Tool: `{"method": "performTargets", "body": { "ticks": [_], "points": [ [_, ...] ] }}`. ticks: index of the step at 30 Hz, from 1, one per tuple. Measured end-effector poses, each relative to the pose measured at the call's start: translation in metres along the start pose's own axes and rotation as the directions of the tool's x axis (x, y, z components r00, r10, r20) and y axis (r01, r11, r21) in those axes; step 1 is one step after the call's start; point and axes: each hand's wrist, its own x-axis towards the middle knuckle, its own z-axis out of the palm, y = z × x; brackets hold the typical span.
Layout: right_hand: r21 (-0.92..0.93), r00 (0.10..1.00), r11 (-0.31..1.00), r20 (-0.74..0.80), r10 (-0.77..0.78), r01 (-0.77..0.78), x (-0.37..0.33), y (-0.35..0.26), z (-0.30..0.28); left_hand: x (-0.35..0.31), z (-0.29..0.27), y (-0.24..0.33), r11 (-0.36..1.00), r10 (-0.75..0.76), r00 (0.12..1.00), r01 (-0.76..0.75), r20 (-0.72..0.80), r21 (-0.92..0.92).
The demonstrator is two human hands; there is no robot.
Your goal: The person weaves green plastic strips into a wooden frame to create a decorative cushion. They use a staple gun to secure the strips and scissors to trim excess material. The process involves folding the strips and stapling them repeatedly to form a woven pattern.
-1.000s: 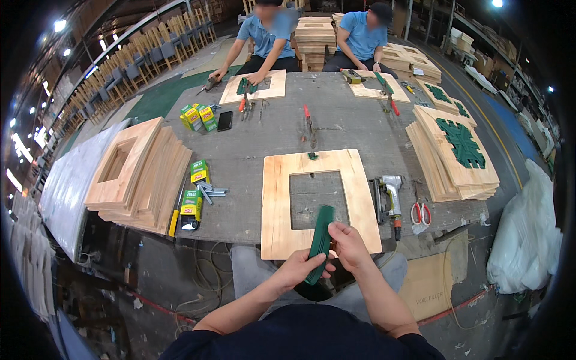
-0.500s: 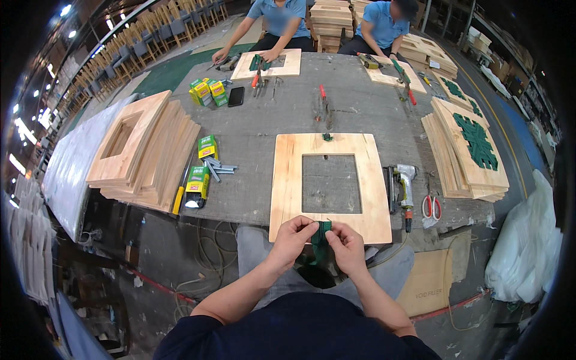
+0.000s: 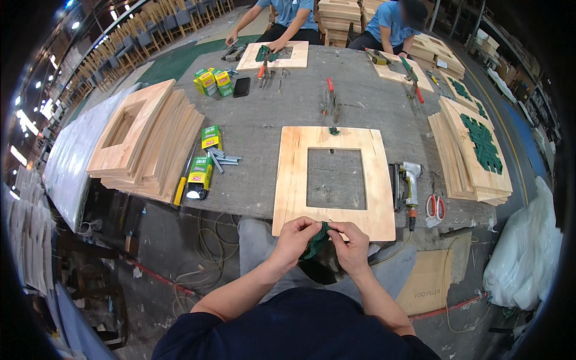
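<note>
Between my hands, over the near edge of the wooden frame, is a piece of dark green webbing strap. My left hand pinches it between thumb and fingers. Opposite, my right hand pinches its upper end, fingertips almost meeting the left ones. Lower down, the webbing hangs bunched under my left fingers. The wooden frame, square with a square opening, lies flat on the table just beyond my hands. A small green scrap rests at its far edge.
Right of the frame lie a nail gun and red-handled scissors. Stacked wooden frames stand left; panels with woven green webbing lie right. Staple boxes and a phone sit left. Two people work across the table.
The webbing between my fingertips has gone from a flat, upright strip to a turned, bunched one. My hands stay close together. The whole view has shifted slightly.
</note>
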Motion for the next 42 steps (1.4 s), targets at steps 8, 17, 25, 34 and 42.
{"method": "performTargets", "body": {
  "ticks": [8, 17, 25, 34, 42],
  "points": [
    [-0.142, 0.995, 0.986, -0.038, -0.088, 0.082, 0.001, 0.001, 0.001, -0.004, 0.005, -0.007, 0.995, 0.101, 0.995, -0.101, 0.017, 0.008],
    [-0.139, 0.996, 0.988, -0.049, -0.073, 0.066, 0.001, 0.000, 0.007, -0.011, 0.011, 0.001, 0.594, 0.619, 0.782, -0.531, 0.079, 0.604],
    [-0.139, 0.994, 0.986, -0.041, -0.102, 0.095, 0.003, 0.001, 0.003, -0.003, 0.004, 0.003, 0.315, 0.738, 0.645, -0.590, 0.199, 0.744],
    [-0.189, 0.982, 0.964, 0.020, -0.186, 0.186, 0.016, 0.002, -0.001, 0.003, 0.003, 0.006, 0.370, 0.716, 0.674, -0.586, 0.181, 0.721],
    [-0.170, 0.993, 0.981, 0.092, -0.080, 0.095, 0.020, 0.005, 0.005, 0.006, 0.000, 0.002, 0.534, 0.624, 0.772, -0.537, 0.124, 0.653]
  ]
}}
